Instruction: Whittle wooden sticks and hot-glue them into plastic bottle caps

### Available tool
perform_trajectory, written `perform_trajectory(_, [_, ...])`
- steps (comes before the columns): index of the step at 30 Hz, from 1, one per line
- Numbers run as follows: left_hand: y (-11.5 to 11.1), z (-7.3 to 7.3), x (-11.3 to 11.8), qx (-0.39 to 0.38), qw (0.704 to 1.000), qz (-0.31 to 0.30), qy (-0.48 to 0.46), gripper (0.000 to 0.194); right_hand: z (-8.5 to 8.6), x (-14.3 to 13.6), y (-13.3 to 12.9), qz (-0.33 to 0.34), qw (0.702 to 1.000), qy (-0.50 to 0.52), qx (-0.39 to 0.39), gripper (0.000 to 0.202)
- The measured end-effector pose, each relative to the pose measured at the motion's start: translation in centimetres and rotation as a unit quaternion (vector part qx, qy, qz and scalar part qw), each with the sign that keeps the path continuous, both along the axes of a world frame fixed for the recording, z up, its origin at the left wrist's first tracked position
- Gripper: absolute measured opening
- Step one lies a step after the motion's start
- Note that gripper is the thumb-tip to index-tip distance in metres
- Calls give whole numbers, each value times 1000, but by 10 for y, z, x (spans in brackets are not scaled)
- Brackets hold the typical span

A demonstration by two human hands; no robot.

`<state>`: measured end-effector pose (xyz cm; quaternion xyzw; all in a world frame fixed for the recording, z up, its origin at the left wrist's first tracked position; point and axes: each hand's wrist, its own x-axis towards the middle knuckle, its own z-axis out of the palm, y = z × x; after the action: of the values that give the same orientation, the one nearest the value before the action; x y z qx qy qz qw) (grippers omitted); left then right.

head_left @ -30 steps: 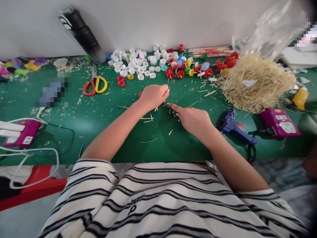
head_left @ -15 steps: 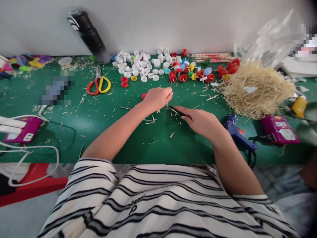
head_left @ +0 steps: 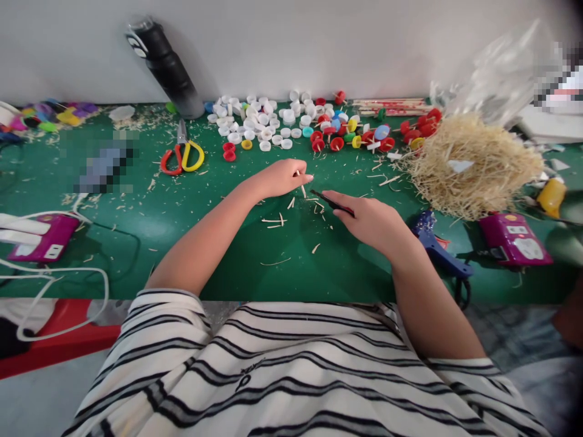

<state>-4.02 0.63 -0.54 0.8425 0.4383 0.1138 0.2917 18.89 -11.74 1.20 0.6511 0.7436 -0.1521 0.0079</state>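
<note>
My left hand [head_left: 286, 178] is closed on a thin pale stick [head_left: 303, 189], whose lower end points down at the table. Just to the right, my right hand [head_left: 364, 215] grips a slim black tool [head_left: 332, 202], probably a knife, with its tip towards the stick. The two hands are apart. Pale slivers [head_left: 275, 222] lie on the green table [head_left: 291, 276] below and between the hands.
White bottle caps [head_left: 265, 145] and red, yellow and blue ones spread along the back. Scissors [head_left: 182, 158] and a black bottle [head_left: 170, 73] stand left; straw [head_left: 473, 164], a blue glue gun [head_left: 439, 246] and a purple box [head_left: 514, 238] are right.
My left hand has moved slightly left and turned, bringing the pale stick into view. The red cap beside it is now hidden. My right hand has barely shifted.
</note>
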Motion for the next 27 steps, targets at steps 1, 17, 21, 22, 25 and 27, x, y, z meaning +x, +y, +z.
perform_trajectory(1, [0,2,-1,-2,1000,-1,-5,33,0,0,0,2,1000,1,-1,56])
perform_trajectory(17, [7,7,-7,-67,992,0,-110,12,-3,3,2,4,999,42,7,56])
perform_trajectory(21, [8,6,-7,-48,994,12,-101,7,-2,2,2,11,999,33,2,55])
perform_trajectory(22, [7,7,-8,-44,994,16,-97,6,-1,1,1,12,999,31,0,55])
perform_trajectory(25, [7,8,-8,-30,996,24,-86,5,1,-1,0,9,1000,26,-6,54])
perform_trajectory(27, [7,8,-9,-18,996,30,-78,4,2,-3,0,8,1000,20,-6,53])
